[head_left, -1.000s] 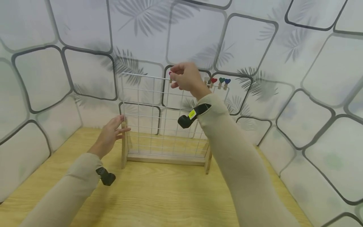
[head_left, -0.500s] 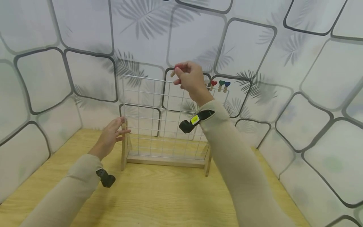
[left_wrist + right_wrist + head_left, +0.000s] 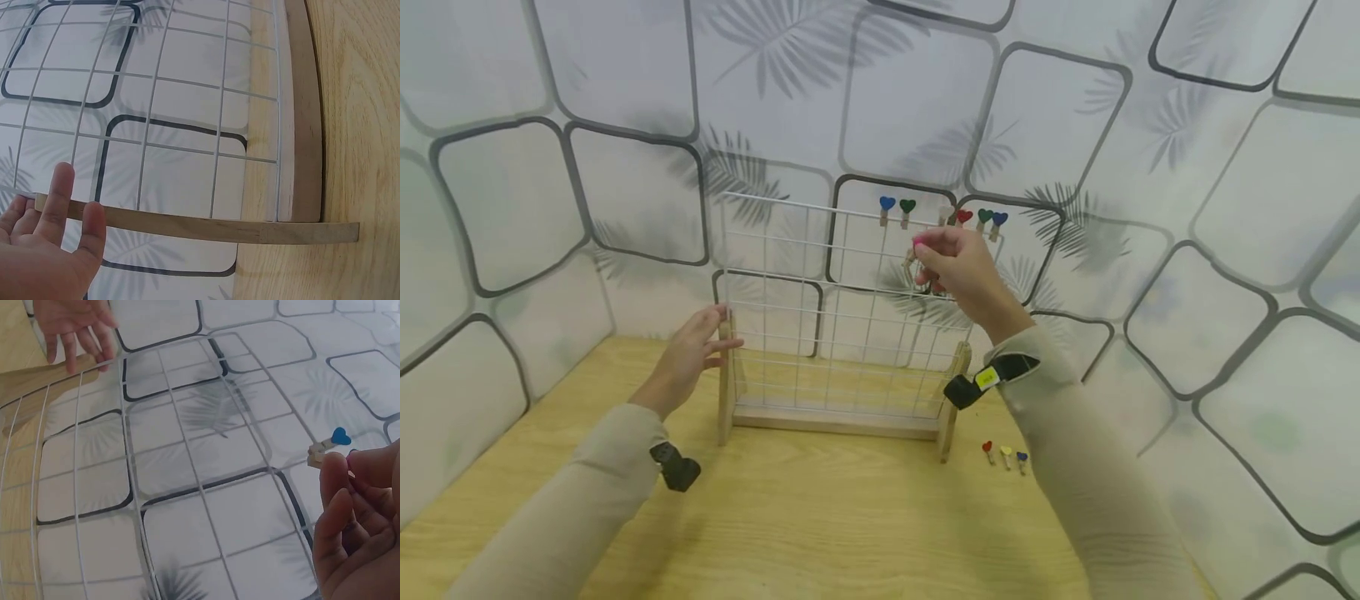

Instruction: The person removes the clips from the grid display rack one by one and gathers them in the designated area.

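My right hand (image 3: 958,271) pinches a small wooden clothespin with a pink heart (image 3: 918,242), in front of the upper right part of a white wire grid rack (image 3: 820,312). In the right wrist view the fingers and thumb (image 3: 372,472) mostly hide the pink heart. On the rack's top wire sit clothespins with blue (image 3: 887,204) and green (image 3: 907,207) hearts. Farther right are white (image 3: 946,214), red (image 3: 964,217), green (image 3: 985,217) and blue (image 3: 999,219) ones. My left hand (image 3: 688,354) rests at the rack's left wooden upright (image 3: 187,226), fingers extended.
Three more clothespins, with red (image 3: 987,447), yellow (image 3: 1006,454) and blue (image 3: 1022,459) hearts, lie on the wooden table (image 3: 820,517) right of the rack, beside my right sleeve (image 3: 1075,433). Patterned cloth walls (image 3: 917,100) surround the table.
My right hand has pulled the pink-heart clothespin off the top wire and carried it right and down. Blue and green clothespins and three on the table are now uncovered. My left hand stays put.
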A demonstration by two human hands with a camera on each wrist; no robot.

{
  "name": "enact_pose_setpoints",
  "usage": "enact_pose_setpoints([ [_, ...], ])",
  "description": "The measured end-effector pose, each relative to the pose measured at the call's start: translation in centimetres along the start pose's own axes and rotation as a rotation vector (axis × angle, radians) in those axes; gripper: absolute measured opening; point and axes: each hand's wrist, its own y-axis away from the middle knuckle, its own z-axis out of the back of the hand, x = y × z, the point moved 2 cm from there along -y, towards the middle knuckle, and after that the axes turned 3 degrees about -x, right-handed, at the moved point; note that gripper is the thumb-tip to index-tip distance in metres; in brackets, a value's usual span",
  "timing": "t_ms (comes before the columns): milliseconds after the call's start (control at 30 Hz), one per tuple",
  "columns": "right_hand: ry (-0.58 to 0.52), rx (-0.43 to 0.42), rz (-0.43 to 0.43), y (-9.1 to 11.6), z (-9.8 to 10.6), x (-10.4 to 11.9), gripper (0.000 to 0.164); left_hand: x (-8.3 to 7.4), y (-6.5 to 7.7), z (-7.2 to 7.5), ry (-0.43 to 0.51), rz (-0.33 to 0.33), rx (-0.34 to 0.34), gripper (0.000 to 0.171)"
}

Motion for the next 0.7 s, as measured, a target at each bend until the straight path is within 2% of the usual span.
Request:
enact_pose_setpoints([
  [133, 0.043, 0.021, -0.021, 1.1, 1.7, -1.7, 0.025, 0.0, 0.0, 0.0, -0.006, 0.003, 0.003, 0.066],
  [467, 0.121, 0.084, -0.108, 3.1, 6.2, -4.3, 0.029, -0.3, 0.0, 0.0, -0.027, 0.010, 0.019, 0.064],
  [700, 0.255, 0.134, -0.164, 4.2, 9.0, -6.6, 0.034, -0.2, -0.1, 0.1, -0.005, 0.011, 0.029, 0.066],
])
